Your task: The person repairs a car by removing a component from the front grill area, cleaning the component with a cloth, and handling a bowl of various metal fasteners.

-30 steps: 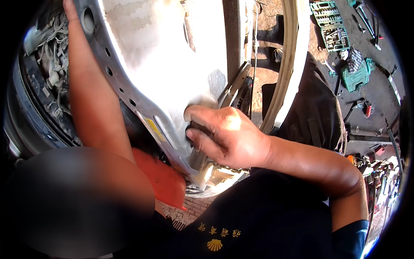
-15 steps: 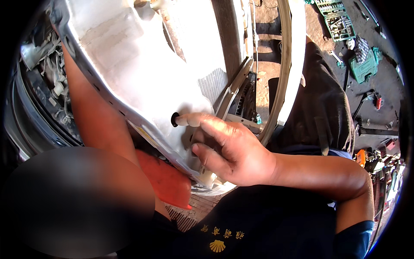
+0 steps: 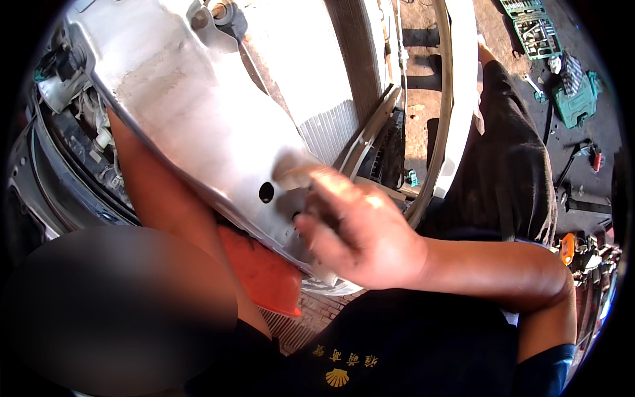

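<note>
In front of me is a silver-grey sheet-metal car body panel (image 3: 178, 99) with a round dark hole (image 3: 266, 192) near its lower end. My right hand (image 3: 370, 228) is held over that end, just right of the hole. Its index finger reaches toward the metal, with the thumb apart below; motion smears both, and whether the fingertip touches is unclear. Nothing shows between the fingers. My left forearm (image 3: 155, 182) runs up under the panel's left edge, and the panel hides the hand.
Wiring and engine-bay parts (image 3: 99, 135) lie at the left. A red plastic piece (image 3: 261, 271) sits below the panel. Right of it stands a curved frame bar (image 3: 444, 99). Farther right are a dark trouser leg (image 3: 509, 152), an open socket set (image 3: 536, 33) and a green case (image 3: 575, 102).
My right index finger has left the hole's edge and shifted up and right, uncovering the hole. The whole view has shifted slightly. My left arm stays under the panel.
</note>
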Demonstrator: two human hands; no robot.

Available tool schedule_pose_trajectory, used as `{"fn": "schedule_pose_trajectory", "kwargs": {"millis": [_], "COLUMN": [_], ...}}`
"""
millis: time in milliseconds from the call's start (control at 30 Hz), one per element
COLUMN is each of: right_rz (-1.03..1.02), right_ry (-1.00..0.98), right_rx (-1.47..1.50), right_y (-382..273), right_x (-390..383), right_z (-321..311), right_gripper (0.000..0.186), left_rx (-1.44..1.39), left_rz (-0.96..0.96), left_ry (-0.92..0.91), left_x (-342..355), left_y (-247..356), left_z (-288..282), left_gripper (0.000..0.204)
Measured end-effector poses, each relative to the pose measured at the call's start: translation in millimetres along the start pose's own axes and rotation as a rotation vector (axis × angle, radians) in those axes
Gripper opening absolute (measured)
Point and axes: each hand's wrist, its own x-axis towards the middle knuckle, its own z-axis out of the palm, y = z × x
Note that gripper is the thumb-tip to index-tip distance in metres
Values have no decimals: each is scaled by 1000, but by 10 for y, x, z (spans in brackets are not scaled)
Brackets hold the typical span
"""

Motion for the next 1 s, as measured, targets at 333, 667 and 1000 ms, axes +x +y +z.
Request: {"fn": "schedule_pose_trajectory", "kwargs": {"millis": [333, 667, 1000], "right_rz": [-68, -135, -340], "right_ry": [-5, 79, 99], "right_rx": [-83, -224, -340], "right_y": [46, 116, 207], "right_x": [-26, 131, 172], "right_z": [-34, 12, 35], "right_gripper": [43, 38, 46], "left_rx": [4, -3, -18], "left_rz": [-6, -4, 6], "left_ry": [15, 22, 18], "left_x": [-12, -33, -35], "left_y": [7, 5, -9], "left_z": [-41, -69, -79], "left_gripper": [22, 22, 22]}}
